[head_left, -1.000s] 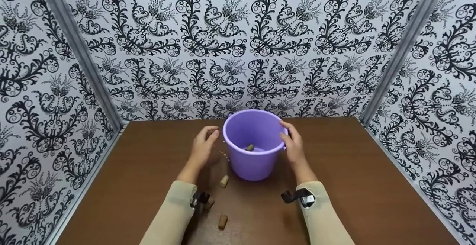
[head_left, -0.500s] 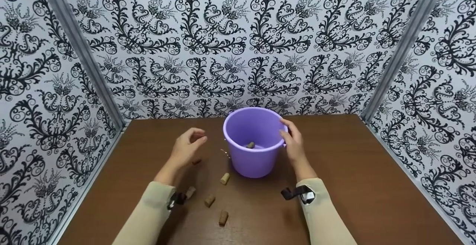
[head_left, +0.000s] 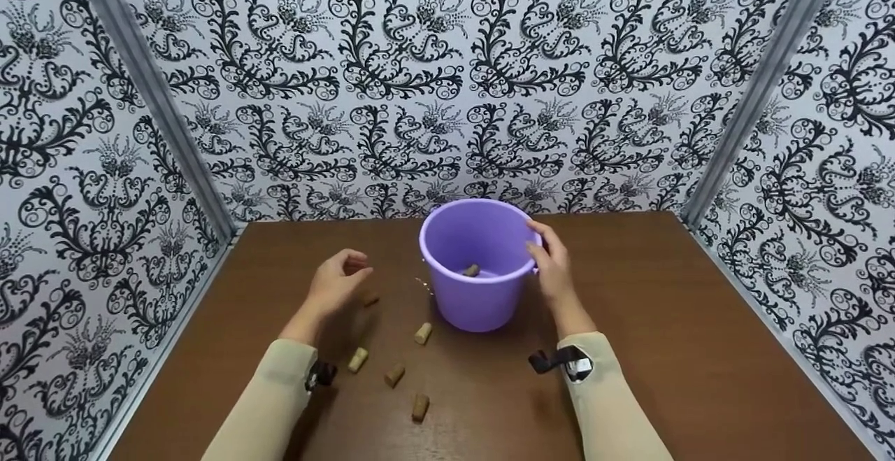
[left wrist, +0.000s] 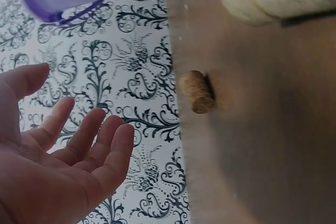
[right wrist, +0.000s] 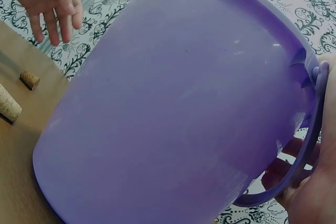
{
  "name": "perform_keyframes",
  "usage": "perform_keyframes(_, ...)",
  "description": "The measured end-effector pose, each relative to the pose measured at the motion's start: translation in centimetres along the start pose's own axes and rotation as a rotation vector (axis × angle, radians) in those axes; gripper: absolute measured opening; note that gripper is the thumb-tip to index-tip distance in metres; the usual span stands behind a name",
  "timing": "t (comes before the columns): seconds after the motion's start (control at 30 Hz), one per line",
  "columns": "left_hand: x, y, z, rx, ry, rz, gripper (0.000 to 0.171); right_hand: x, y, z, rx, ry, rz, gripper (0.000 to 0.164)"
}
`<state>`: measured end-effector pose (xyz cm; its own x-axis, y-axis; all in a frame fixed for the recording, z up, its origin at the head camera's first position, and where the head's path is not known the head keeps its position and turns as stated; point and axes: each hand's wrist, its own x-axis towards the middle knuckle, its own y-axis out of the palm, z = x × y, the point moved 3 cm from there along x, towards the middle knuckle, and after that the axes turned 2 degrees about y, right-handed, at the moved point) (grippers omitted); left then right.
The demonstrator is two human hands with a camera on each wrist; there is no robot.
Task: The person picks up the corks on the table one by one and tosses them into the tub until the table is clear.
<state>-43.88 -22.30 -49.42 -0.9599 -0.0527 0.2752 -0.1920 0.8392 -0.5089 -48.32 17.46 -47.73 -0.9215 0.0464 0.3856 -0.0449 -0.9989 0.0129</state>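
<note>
A purple bucket (head_left: 479, 307) stands upright on the brown table, with one cork (head_left: 471, 271) visible inside it. My right hand (head_left: 557, 268) grips the bucket's right rim; the right wrist view shows the bucket's handle (right wrist: 310, 150) hanging beside that hand. Left of the bucket, my left hand (head_left: 334, 285) hovers above the table, palm turned inward, fingers loosely bent and holding nothing. The nearest cork (head_left: 370, 299) lies just below its fingertips in the head view, and appears as a brown cork (left wrist: 197, 92) in the left wrist view.
More corks lie on the table: a pale cork (head_left: 423, 334) near the bucket's base, another pale cork (head_left: 358, 360) by the left wrist strap, and two brown corks (head_left: 395, 376) toward the front. Patterned walls (head_left: 447, 132) enclose the back and sides.
My left hand has moved left, away from the bucket's rim, uncovering corks that its arm hid. My right hand stays on the rim and the bucket stands in the same place.
</note>
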Motion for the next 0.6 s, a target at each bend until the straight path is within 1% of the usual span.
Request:
perform_keyframes(0.07,-0.3,0.2,0.1,0.011,-0.014,0.008,0.025,0.0,0.0,0.0,0.006,0.005,0.000,0.045)
perform_keyframes(0.17,-1.2,0.3,0.4,0.023,-0.044,0.030,0.026,-0.1,0.2,0.0,0.016,0.011,0.006,0.045)
perform_keyframes(0.3,-3.2,0.3,0.6,-0.021,-0.109,0.074,0.026,-0.1,0.4,-0.2,0.020,0.006,0.007,0.046)
perform_keyframes(0.37,-4.2,0.5,0.6,-0.033,-0.131,0.096,0.026,0.0,0.4,-0.2,0.025,0.005,0.013,0.047)
perform_keyframes(0.4,-4.7,0.5,0.5,-0.026,-0.132,0.110,0.026,0.0,0.3,-0.2,0.025,0.010,0.014,0.047)
perform_keyframes(0.47,-5.7,0.7,0.2,0.015,-0.120,0.144,0.026,0.1,0.2,-0.2,0.029,0.016,0.018,0.047)
perform_keyframes(0.6,-6.8,0.8,-0.1,0.133,-0.084,0.202,0.032,0.2,0.0,-0.3,0.039,0.017,0.013,0.047)
